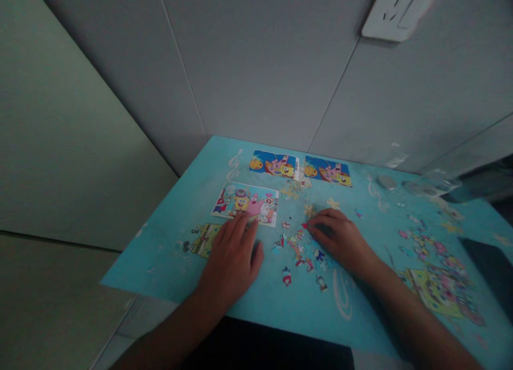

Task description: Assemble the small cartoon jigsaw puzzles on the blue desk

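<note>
My left hand [236,247] lies with its fingers stretched out, the fingertips on the lower edge of a cartoon picture card [228,199]. Between the thumb and fingers of my right hand [340,236] there is a small red jigsaw piece [305,225], partly hidden by the fingertips. Below and left of that hand, loose jigsaw pieces [296,248] are scattered on the blue tabletop. A few lie apart nearer to me, among them a red and blue jigsaw piece [287,276].
A finished-looking picture [273,163] and a similar one [327,171] lie along the wall. More pieces cluster at the right of the blue table [160,257]. A dark flat object [487,268] and a clear container [441,183] are at the right. A socket [390,14] is on the wall.
</note>
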A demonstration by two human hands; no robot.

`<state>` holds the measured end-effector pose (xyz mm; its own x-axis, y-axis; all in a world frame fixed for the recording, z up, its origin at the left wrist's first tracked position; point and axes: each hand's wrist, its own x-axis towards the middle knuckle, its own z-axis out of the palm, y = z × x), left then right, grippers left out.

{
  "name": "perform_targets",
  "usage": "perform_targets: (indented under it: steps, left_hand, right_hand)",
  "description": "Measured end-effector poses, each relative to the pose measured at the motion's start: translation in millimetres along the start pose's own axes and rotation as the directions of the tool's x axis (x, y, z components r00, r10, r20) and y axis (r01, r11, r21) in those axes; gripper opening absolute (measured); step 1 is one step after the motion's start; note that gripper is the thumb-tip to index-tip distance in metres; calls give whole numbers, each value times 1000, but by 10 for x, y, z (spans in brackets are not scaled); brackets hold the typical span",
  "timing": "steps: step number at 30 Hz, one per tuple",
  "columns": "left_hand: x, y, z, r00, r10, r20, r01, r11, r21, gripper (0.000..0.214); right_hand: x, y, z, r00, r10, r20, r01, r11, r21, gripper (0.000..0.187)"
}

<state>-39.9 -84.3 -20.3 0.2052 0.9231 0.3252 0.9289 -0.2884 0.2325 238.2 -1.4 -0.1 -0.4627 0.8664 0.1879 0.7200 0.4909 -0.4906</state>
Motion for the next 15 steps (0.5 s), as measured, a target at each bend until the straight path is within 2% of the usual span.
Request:
perform_targets:
  steps: [7, 10, 15]
  left_hand:
    - [2, 0, 9, 1000, -1, 2, 1, 1000, 3, 47]
    - [7, 2, -2, 1000, 1, 6, -1, 1000, -4, 43]
    - [10, 11, -10, 1000, -8, 17, 8, 1000, 3, 44]
  right_hand:
    - [-19, 41, -75, 1000, 25, 11, -25, 999, 38, 17]
    - [-23, -69, 22, 1000, -18, -8, 18, 998, 53, 21]
    - [-18, -357, 282, 986, -162, 42, 159, 985, 69, 26]
